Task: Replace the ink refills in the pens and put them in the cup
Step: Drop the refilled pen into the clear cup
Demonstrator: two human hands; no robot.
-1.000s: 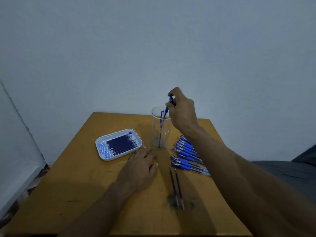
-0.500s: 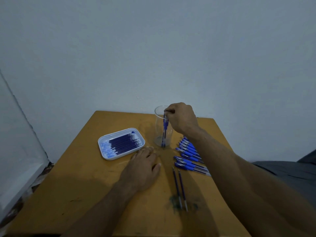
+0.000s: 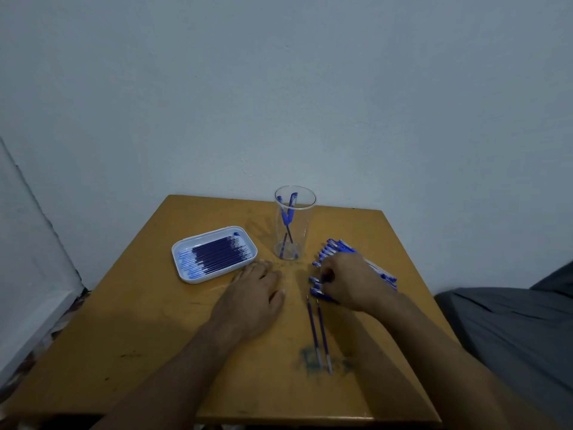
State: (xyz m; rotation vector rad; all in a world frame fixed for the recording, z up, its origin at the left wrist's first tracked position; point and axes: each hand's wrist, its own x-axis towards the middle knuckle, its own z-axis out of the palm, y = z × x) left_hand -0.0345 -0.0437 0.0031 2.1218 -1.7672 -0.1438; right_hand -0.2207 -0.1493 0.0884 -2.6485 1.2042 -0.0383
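Observation:
A clear plastic cup (image 3: 305, 234) stands upright at the back middle of the wooden table (image 3: 148, 330), with two blue pens (image 3: 287, 217) leaning inside it. To its right lies a row of several blue pens (image 3: 334, 246). My right hand (image 3: 348, 282) is down on that row, its fingers curled and pinching one pen at the near end. My left hand (image 3: 252, 294) rests flat and open on the table in front of the cup. A white tray (image 3: 204, 236) of dark blue refills (image 3: 217, 254) sits to the left of the cup.
Two loose refills (image 3: 319, 333) lie side by side on the table near the front, between my forearms, their tips on an ink smudge (image 3: 310, 361). A pale wall rises just behind the table. Grey cloth (image 3: 511, 330) lies off the right edge.
My right hand let the pen go into the cup, then came down and toward me onto the row of pens. The cup now holds two pens. My left hand stayed flat.

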